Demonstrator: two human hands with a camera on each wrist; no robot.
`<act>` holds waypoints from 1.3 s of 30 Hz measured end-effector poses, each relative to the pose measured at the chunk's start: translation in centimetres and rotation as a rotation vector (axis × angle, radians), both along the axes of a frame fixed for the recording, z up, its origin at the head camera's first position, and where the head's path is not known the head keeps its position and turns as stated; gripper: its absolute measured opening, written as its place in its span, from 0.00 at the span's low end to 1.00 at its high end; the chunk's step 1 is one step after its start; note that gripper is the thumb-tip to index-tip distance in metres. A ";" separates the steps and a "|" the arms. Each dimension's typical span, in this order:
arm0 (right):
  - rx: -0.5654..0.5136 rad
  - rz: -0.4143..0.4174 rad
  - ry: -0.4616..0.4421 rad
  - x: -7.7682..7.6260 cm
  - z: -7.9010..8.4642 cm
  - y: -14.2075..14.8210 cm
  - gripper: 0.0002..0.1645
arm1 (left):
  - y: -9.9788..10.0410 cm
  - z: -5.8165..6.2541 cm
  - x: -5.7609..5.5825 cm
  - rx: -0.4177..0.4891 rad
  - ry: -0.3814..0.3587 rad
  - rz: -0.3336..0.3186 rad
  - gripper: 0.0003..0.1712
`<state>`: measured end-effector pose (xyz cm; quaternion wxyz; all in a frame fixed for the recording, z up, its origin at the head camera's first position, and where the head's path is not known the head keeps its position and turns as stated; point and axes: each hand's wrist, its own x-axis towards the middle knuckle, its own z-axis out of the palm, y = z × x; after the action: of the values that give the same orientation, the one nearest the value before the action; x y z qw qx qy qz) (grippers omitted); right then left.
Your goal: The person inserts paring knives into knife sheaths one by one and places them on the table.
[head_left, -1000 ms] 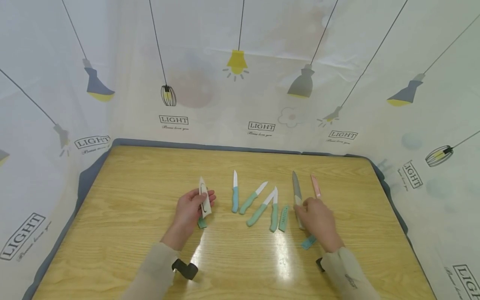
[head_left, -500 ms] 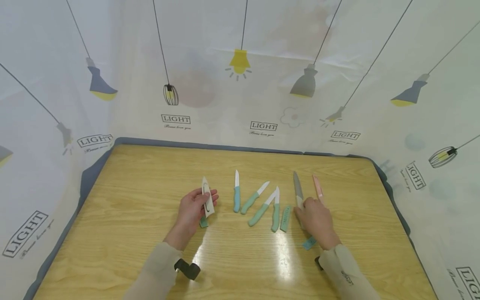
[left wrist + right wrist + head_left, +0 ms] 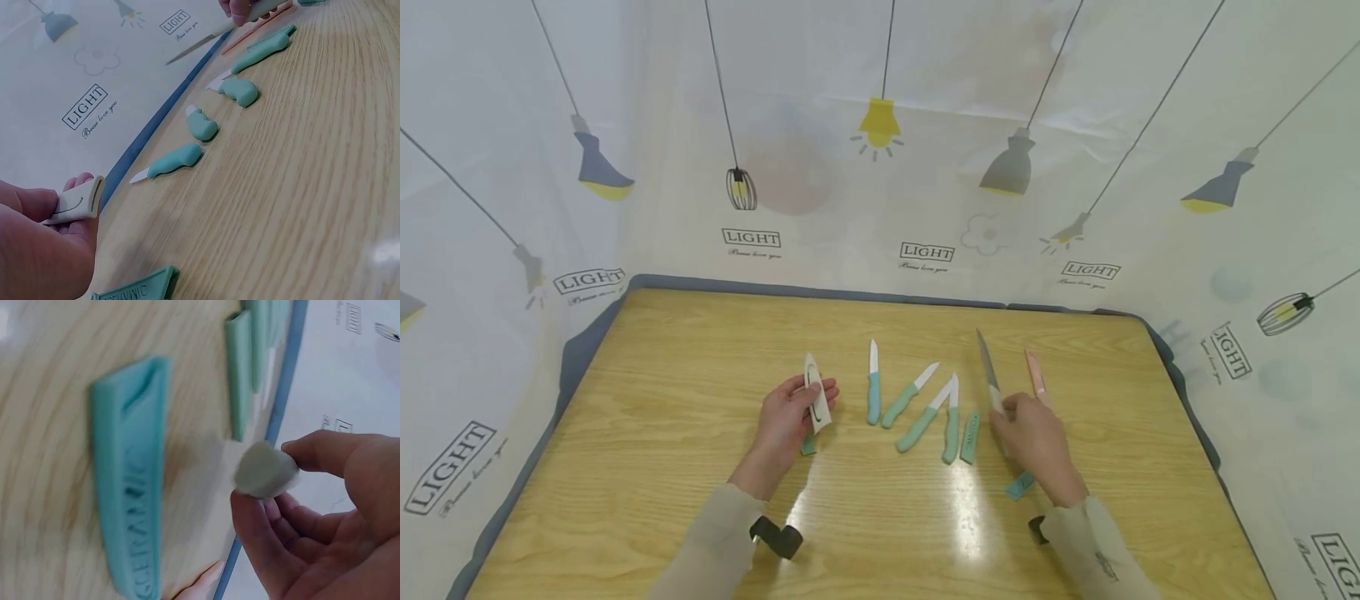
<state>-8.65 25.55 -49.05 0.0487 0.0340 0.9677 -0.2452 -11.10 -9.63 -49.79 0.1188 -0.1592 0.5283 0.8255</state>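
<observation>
My left hand (image 3: 782, 425) pinches a white knife sheath (image 3: 822, 412) between thumb and fingers; its slotted end faces the wrist in the left wrist view. A knife with a grey blade (image 3: 986, 357) and an off-white handle (image 3: 265, 470) is in my right hand (image 3: 1036, 435), gripped by thumb and fingers at the handle. In the left wrist view this knife is up off the table, tip pointing away. A green sheath (image 3: 808, 445) lies below the left hand. Beside the right hand lie a blue sheath (image 3: 1019, 485) marked CERAMIC and a slim pink piece (image 3: 1033, 371), partly hidden.
Between the hands lie a blue-handled knife (image 3: 873, 397), several green-handled knives (image 3: 917, 429) with bare white blades, and another green sheath (image 3: 970, 437). The wooden table (image 3: 685, 367) ends at a patterned curtain (image 3: 835, 267) along the back and sides.
My right hand has raised the grey-bladed knife from the table, and its tip has swung slightly left and away. The left hand stays almost still with the white sheath.
</observation>
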 end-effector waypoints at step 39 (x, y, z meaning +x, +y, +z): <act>-0.540 0.353 -0.055 4.0 1.8 -7.5 0.20 | 1.3 1.2 -0.9 0.181 -0.035 0.052 0.27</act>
<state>-4.62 18.04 -47.24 0.1236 -0.1417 0.8570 -0.4798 -11.97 -8.31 -48.58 0.1205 -0.1759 0.4450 0.8698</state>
